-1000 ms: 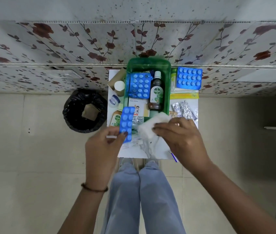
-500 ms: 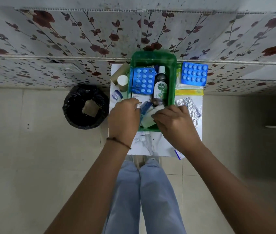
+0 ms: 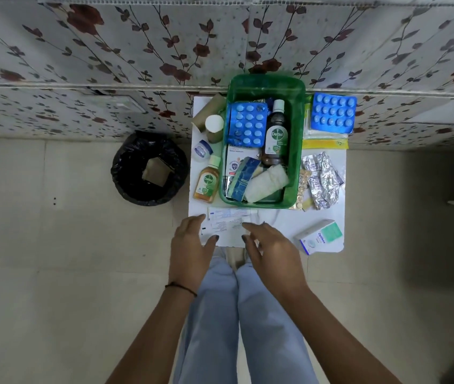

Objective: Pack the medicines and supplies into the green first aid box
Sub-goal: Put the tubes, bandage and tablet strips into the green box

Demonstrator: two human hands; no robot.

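Observation:
The green first aid box (image 3: pixel 299 151) stands at the back of a small white table (image 3: pixel 278 220). Inside it lie a blue blister pack (image 3: pixel 246 124), a dark Dettol bottle (image 3: pixel 275 134), a white carton (image 3: pixel 238 159), a blue strip (image 3: pixel 243 178) and a white gauze roll (image 3: pixel 267 182). A white tube box and printed leaflets (image 3: pixel 228 220) lie at the table's front. My left hand (image 3: pixel 191 245) and my right hand (image 3: pixel 271 250) hover open over the front edge, either side of the leaflets, holding nothing.
Left of the box stand a small amber Dettol bottle (image 3: pixel 206 181), a round jar (image 3: pixel 202 149) and a white-capped bottle (image 3: pixel 214 127). To the right lie another blue blister pack (image 3: pixel 332 113), silver foil strips (image 3: pixel 322 180) and an Optilex carton (image 3: pixel 318 235). A black-lined bin (image 3: pixel 149 167) sits on the floor at left.
The blue strip from my left hand and the gauze from my right hand now lie in the green box. Both hands have pulled back empty to the table's front edge.

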